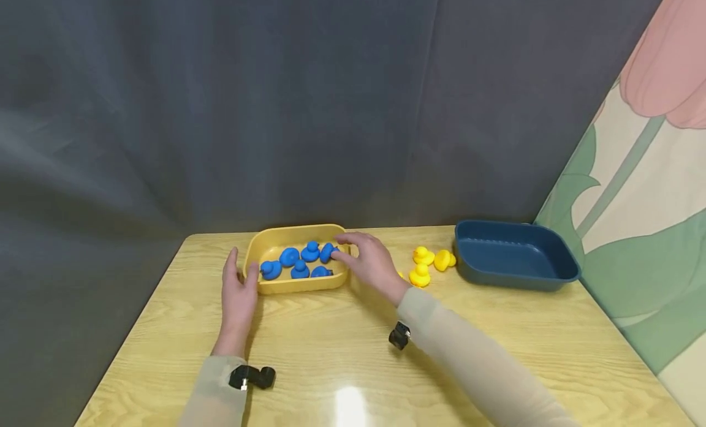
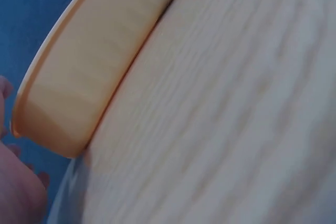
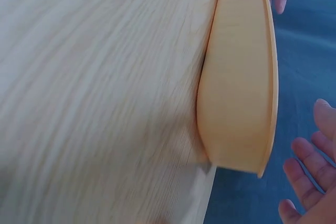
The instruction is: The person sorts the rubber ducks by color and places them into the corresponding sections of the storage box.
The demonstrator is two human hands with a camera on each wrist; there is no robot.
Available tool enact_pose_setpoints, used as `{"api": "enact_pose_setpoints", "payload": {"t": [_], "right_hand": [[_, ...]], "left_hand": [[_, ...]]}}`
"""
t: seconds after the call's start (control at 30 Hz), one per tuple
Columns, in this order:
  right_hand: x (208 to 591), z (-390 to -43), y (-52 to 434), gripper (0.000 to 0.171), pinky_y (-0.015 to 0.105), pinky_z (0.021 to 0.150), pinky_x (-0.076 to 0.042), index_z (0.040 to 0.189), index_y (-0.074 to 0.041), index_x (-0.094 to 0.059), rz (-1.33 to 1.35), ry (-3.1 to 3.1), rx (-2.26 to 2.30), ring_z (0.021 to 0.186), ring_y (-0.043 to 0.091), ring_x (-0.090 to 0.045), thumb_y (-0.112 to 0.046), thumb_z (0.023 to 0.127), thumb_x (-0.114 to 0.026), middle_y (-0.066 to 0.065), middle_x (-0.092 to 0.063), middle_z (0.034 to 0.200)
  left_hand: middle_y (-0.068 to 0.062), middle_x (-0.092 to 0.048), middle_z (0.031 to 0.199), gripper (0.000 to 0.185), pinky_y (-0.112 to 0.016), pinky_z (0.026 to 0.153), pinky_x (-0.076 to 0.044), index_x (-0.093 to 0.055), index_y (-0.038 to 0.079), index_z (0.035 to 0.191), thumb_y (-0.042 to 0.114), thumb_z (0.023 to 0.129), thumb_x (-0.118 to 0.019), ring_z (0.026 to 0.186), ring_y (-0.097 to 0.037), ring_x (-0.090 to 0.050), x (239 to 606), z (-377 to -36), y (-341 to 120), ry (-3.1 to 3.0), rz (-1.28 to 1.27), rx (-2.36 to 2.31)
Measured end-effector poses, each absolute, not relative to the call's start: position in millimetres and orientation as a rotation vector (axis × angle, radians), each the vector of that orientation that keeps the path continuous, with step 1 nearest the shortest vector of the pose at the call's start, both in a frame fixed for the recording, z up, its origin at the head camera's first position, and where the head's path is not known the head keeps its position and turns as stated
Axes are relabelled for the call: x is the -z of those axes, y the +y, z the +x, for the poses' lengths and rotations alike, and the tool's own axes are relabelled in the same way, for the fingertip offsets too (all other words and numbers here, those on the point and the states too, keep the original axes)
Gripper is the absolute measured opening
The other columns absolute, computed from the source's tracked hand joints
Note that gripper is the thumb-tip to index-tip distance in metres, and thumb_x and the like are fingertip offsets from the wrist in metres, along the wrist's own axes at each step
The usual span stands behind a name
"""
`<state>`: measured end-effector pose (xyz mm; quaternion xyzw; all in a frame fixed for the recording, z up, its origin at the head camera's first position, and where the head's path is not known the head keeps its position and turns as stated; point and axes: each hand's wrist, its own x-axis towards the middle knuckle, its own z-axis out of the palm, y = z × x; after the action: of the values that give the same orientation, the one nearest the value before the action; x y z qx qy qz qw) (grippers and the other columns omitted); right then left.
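A yellow tray (image 1: 300,285) holds several blue rubber ducks (image 1: 310,252) and stands toward the back of the table. My left hand (image 1: 238,292) is at its left end, thumb by the rim and fingers reaching along the outside; only part of that hand (image 2: 18,187) shows in the left wrist view. Over the tray's right end, my right hand (image 1: 372,260) has its fingertips near the rim and the rightmost blue duck (image 1: 326,252). The right wrist view shows this hand (image 3: 315,182) with spread fingers and nothing in them, beside the tray (image 3: 239,77).
Right of the tray, several yellow rubber ducks (image 1: 420,275) sit on the wooden table (image 1: 320,353), one partly behind my right hand. A dark blue tray (image 1: 515,280) with nothing in it stands at the back right. A dark curtain (image 1: 331,108) hangs behind the table.
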<state>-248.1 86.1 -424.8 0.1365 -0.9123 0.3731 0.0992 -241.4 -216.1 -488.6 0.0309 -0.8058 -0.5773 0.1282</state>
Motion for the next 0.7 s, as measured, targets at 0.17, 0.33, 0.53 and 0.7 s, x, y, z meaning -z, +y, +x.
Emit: {"api": "enact_pose_setpoints", "payload": {"t": [0.17, 0.33, 0.53, 0.7], "right_hand": [[422, -238, 112, 0.049, 0.051, 0.119, -0.049, 0.147, -0.013, -0.072, 0.386, -2.688, -1.056, 0.138, 0.031, -0.063, -0.033, 0.104, -0.081, 0.006, -0.071, 0.147], [420, -225, 137, 0.053, 0.053, 0.118, -0.049, 0.151, -0.014, -0.07, 0.369, -2.681, -1.004, 0.14, 0.034, -0.06, -0.032, 0.103, -0.083, 0.008, -0.068, 0.15], [416, -209, 164, 0.058, 0.057, 0.119, -0.047, 0.153, -0.012, -0.067, 0.35, -2.663, -0.996, 0.144, 0.037, -0.056, -0.032, 0.102, -0.084, 0.012, -0.063, 0.155], [416, -195, 187, 0.062, 0.061, 0.12, -0.044, 0.157, -0.013, -0.063, 0.33, -2.642, -1.004, 0.148, 0.039, -0.05, -0.033, 0.102, -0.083, 0.013, -0.059, 0.159]], "left_hand": [[-0.012, -0.021, 0.182, 0.071, -0.055, 0.135, -0.017, -0.026, 0.011, 0.176, 0.032, 0.116, -0.056, 0.168, -0.034, -0.016, 474, -240, -210, -2.343, 0.065, 1.522], [-0.015, -0.029, 0.179, 0.066, -0.056, 0.134, -0.02, -0.035, 0.007, 0.173, 0.027, 0.115, -0.059, 0.166, -0.036, -0.022, 463, -239, -198, -2.331, -0.013, 1.436], [-0.017, -0.033, 0.177, 0.065, -0.058, 0.133, -0.024, -0.038, 0.004, 0.171, 0.023, 0.113, -0.063, 0.164, -0.037, -0.027, 452, -236, -179, -2.335, -0.119, 1.38], [-0.014, -0.033, 0.177, 0.067, -0.06, 0.131, -0.027, -0.037, 0.008, 0.172, 0.024, 0.113, -0.064, 0.164, -0.035, -0.028, 442, -227, -160, -2.364, -0.206, 1.369]]}}
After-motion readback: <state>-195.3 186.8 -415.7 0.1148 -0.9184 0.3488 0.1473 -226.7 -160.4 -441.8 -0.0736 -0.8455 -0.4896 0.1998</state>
